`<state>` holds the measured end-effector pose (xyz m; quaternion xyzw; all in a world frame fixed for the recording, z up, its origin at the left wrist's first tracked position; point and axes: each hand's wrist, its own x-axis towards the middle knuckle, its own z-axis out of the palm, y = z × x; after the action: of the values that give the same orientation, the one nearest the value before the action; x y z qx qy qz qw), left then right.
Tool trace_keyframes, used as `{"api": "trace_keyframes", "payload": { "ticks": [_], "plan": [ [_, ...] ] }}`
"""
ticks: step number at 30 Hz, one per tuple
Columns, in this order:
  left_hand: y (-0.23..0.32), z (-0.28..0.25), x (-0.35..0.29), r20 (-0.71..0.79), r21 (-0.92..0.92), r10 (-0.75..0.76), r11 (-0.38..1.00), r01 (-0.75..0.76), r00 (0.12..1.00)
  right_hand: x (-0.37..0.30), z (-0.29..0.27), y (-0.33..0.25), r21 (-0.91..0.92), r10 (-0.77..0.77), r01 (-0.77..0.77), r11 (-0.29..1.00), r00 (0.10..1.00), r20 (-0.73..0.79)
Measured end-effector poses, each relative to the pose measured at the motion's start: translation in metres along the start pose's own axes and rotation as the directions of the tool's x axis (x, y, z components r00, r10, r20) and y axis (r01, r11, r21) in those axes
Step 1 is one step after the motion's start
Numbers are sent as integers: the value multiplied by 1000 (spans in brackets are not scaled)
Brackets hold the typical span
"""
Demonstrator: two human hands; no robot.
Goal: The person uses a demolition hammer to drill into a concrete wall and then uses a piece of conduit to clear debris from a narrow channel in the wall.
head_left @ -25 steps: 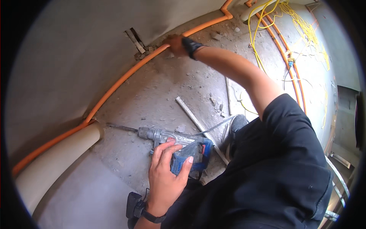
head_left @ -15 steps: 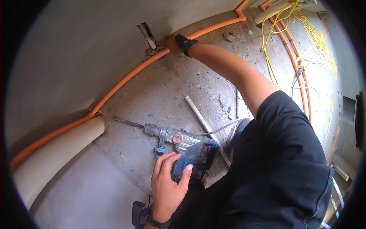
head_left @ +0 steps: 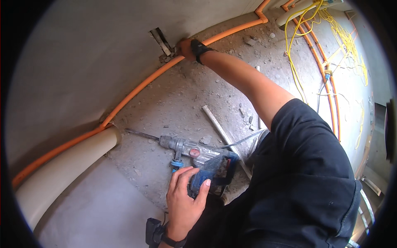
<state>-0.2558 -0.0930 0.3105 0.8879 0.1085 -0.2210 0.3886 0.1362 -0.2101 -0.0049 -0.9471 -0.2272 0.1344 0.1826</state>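
Observation:
My left hand (head_left: 185, 202) is in front of the battery end of a blue and grey rotary hammer (head_left: 209, 157), fingers apart and bent, holding nothing. The hammer lies on its side on the dusty floor, its chisel bit (head_left: 142, 134) pointing left toward a beige pipe. My right arm stretches far forward. At the foot of the wall, my right hand (head_left: 187, 49) is just behind an orange pipe (head_left: 151, 78), beside a narrow slot (head_left: 161, 40) cut in the wall. Its fingers are dark and blurred, so what they hold, if anything, cannot be seen.
A thick beige pipe (head_left: 74, 169) lies at the left. A white strip (head_left: 221, 130) rests beside the hammer, among rubble (head_left: 205, 139). At the far right, yellow cables (head_left: 345, 39) tangle near more orange pipes (head_left: 320, 62). A grey cord (head_left: 244, 138) runs behind the hammer.
My right hand stays by the wall slot, its wrist turned slightly. The left hand keeps its pose near the hammer. The whole view has shifted a little.

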Motion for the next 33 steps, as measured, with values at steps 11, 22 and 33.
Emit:
{"api": "trace_keyframes", "payload": {
  "ticks": [11, 22, 33],
  "plan": [
    [4, 4, 0, 7, 18, 55, 998, -55, 998, 0, -1, 24, -118, -79, 74, 990, 996, -41],
    [6, 6, -14, -28, 19, 62, 998, -61, 998, -10, 0, 7, 213, 184, -163, 963, 979, -83],
    [1, 10, -17, -63, 38, 13, 999, -10, 998, 10, 6, 19, 32, 114, -112, 993, 992, -60]
  ]
}}
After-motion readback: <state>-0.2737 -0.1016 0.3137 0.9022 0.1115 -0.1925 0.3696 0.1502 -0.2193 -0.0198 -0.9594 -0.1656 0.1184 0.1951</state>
